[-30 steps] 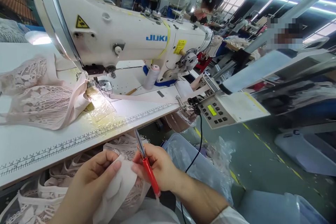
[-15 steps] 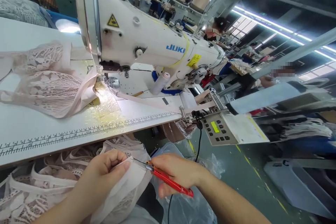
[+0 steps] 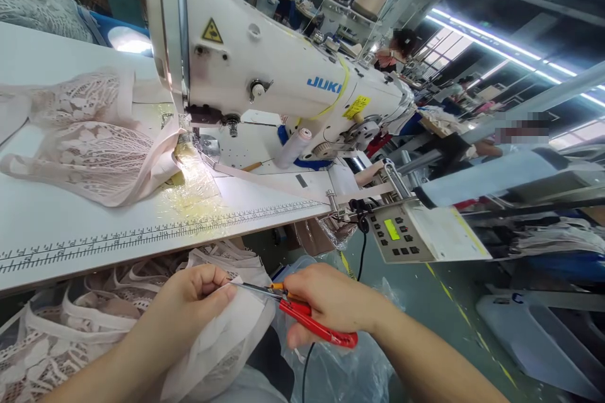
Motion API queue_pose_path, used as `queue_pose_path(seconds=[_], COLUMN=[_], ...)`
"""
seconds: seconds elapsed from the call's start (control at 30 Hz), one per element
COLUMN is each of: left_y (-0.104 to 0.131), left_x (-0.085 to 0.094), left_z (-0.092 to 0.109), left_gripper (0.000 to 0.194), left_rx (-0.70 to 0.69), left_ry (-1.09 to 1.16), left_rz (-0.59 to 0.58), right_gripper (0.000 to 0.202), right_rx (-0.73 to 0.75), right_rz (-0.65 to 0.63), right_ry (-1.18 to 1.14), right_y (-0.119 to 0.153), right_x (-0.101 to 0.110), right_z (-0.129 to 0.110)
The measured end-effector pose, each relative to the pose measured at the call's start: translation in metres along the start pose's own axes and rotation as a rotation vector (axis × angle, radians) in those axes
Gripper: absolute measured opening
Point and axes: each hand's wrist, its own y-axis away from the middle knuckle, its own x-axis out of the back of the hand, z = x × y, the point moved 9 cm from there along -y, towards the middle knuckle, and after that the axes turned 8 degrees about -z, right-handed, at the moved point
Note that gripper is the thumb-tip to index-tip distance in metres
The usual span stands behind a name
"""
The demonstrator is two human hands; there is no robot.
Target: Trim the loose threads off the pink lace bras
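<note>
Between thumb and fingers, my left hand (image 3: 196,305) pinches the edge of a pale beige lace garment (image 3: 231,334) below the table's front edge. My right hand (image 3: 326,302) grips a pair of scissors (image 3: 316,326) with a red handle. Their metal blades point left and reach the fabric edge beside my left fingertips. Whether the blades have cut into the cloth I cannot tell. More beige lace pieces (image 3: 89,334) hang under my left forearm. Another lace piece (image 3: 108,151) lies on the table, its band under the needle area of the white sewing machine (image 3: 274,56).
A printed ruler (image 3: 142,236) runs along the front of the white table (image 3: 47,214). A thread spool (image 3: 293,148) stands by the machine. On the right are a control panel (image 3: 392,236), a black cable and a clear plastic bag (image 3: 350,359). A person (image 3: 394,53) sits farther back.
My right hand has shifted slightly right and up with the scissors, whose handles now look farther apart. My left hand keeps its pinch on the cloth. The whole view has shifted a little.
</note>
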Motion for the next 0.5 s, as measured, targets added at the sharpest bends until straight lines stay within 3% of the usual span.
queue_pose_path(seconds=[0.23, 0.5], left_y=[-0.0021, -0.0030], left_x=[-0.0032, -0.0029], left_z=[0.0007, -0.0017], left_gripper=[0.025, 0.027], left_rx=[-0.013, 0.000], left_ry=[-0.003, -0.090], left_rz=[-0.034, -0.072], right_gripper=[0.036, 0.041], right_rx=[0.001, -0.030], right_rz=[-0.053, -0.005], right_ry=[0.000, -0.095], right_y=[0.0018, 0.0003], right_x=[0.0005, -0.0024], right_z=[-0.0008, 0.0049])
